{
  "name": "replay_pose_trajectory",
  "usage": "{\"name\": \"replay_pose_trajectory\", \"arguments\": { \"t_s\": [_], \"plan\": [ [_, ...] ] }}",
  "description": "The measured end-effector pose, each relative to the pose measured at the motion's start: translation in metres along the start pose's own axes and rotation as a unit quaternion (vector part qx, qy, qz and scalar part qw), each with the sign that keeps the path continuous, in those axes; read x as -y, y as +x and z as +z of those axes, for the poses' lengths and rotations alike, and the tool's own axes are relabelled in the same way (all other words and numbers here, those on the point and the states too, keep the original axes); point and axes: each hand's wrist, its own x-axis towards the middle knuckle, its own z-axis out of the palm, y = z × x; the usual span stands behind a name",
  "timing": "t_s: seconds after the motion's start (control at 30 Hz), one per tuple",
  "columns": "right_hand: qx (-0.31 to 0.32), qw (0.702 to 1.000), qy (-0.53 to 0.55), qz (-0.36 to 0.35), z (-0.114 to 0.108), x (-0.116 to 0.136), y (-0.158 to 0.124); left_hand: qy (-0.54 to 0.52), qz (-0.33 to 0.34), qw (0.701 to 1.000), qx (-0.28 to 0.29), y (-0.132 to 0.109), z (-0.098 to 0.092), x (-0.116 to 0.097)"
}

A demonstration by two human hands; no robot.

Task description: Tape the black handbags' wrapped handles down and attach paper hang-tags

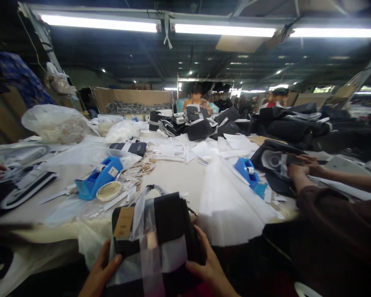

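Between my two hands is a black bag (167, 214) with a pale band around it, held at the table's near edge. A brown paper tag (124, 222) lies on its upper left, and a strip of clear plastic wrap (148, 247) runs down its front. My left hand (103, 268) grips the lower left side, thumb on the front. Around the right side, my right hand (208, 264) has its thumb on the front and fingers along the edge. The undersides of both hands are hidden.
Blue tape dispensers (100, 177) (250, 175) stand left and right on the table (173, 177). A shallow round dish (109, 191) sits beside the left one. White sheets (231, 202) hang over the edge. A co-worker's hands (304, 167) handle a black bag at right; black bags (200, 128) pile up behind.
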Motion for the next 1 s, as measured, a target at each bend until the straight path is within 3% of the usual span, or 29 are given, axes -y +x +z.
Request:
{"name": "replay_pose_trajectory", "arguments": {
  "t_s": [0.2,0.37,0.47,0.57,0.63,0.7,0.77,0.87,0.93,1.0],
  "plan": [
    [-0.01,0.997,-0.071,-0.031,0.015,0.069,0.038,-0.075,0.018,0.997,-0.017,0.022,0.019,-0.069],
    [-0.012,0.995,-0.071,-0.069,0.008,0.107,0.078,-0.13,0.02,0.991,0.002,0.064,0.043,-0.101],
    [0.006,0.994,-0.037,-0.105,0.001,0.121,0.092,-0.178,0.002,0.984,0.017,0.072,0.066,-0.121],
    [0.027,0.981,-0.01,-0.191,0.007,0.128,0.097,-0.258,0.019,0.966,0.024,0.066,0.095,-0.138],
    [0.009,0.968,-0.05,-0.247,0.019,0.131,0.097,-0.299,0.019,0.953,0.048,0.065,0.115,-0.142],
    [-0.05,0.953,-0.104,-0.281,0.031,0.139,0.098,-0.326,-0.017,0.94,0.103,0.073,0.137,-0.138],
    [-0.15,0.941,-0.139,-0.271,0.043,0.152,0.101,-0.369,-0.068,0.907,0.19,0.087,0.164,-0.13],
    [-0.279,0.907,-0.192,-0.251,0.057,0.182,0.112,-0.472,-0.112,0.816,0.314,0.109,0.213,-0.118],
    [-0.282,0.883,-0.246,-0.284,0.07,0.202,0.124,-0.524,-0.081,0.76,0.376,0.119,0.247,-0.118],
    [-0.231,0.854,-0.322,-0.338,0.087,0.215,0.141,-0.552,-0.032,0.732,0.397,0.124,0.275,-0.123]
  ]
}}
